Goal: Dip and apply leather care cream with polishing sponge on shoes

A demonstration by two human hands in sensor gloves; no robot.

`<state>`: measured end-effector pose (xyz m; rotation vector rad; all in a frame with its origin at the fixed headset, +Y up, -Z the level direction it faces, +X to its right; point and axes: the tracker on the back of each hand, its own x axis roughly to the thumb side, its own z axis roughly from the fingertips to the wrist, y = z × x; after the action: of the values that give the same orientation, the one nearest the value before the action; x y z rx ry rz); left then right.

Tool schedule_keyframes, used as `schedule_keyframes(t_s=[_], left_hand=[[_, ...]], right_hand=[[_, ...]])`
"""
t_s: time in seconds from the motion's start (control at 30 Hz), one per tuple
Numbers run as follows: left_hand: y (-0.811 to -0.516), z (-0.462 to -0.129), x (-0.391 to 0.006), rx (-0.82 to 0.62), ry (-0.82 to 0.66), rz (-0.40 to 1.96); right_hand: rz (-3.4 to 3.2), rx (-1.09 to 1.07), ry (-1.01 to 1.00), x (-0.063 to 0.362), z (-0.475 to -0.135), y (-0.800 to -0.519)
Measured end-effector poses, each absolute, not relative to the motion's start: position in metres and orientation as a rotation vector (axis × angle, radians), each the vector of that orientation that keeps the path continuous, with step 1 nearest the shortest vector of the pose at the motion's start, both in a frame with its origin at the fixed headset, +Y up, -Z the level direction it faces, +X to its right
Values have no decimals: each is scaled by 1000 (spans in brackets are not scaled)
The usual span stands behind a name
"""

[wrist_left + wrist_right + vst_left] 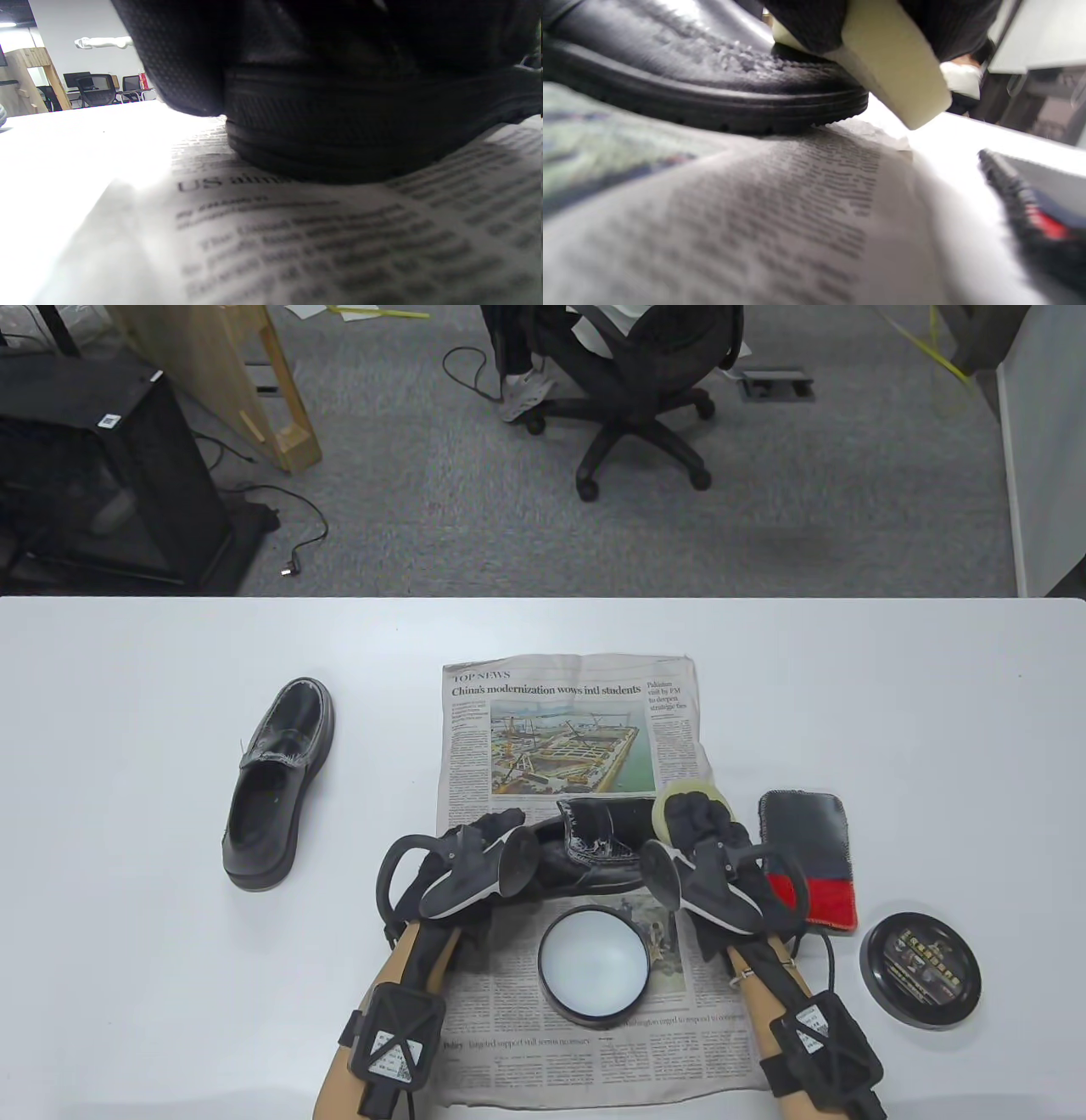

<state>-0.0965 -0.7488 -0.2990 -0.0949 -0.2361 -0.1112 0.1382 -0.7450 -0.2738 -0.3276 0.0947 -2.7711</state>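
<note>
My right grip [697, 823] clamped on pale sponge [679, 800], left grip [484, 833] unclear, fingers hidden against black shoe [594, 848] half-covered by trackers

Shoe [594, 848] lies across newspaper [577, 746]. Left hand [484, 836] holds its 9 o'clock end; right hand [700, 823] presses a sponge [679, 797] at its 3 o'clock end. Open cream tin [592, 957] sits at 6 o'clock. Second shoe [280, 785] lies well apart at 9 o'clock.
</note>
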Motion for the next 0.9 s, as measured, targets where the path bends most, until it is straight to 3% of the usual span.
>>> schedule_keyframes(t_s=[0.23, 0.4, 0.57, 0.77, 0.9], left_hand=[[-750, -300, -96, -113, -258, -95], [-751, -300, -98, -107, -260, -81], [-750, -299, -98, -94, -254, -97], [-750, -298, -97, -88, -241, -107], [-751, -299, -97, -91, -248, -97]], right_hand=[[-2889, -505, 146, 113, -265, -729], [-2975, -301, 85, 113, -307, -732], [-2920, -133, 43, 133, -320, -741], [-2894, -160, -19, 147, -300, -742], [-2744, -307, 70, 135, -275, -741]])
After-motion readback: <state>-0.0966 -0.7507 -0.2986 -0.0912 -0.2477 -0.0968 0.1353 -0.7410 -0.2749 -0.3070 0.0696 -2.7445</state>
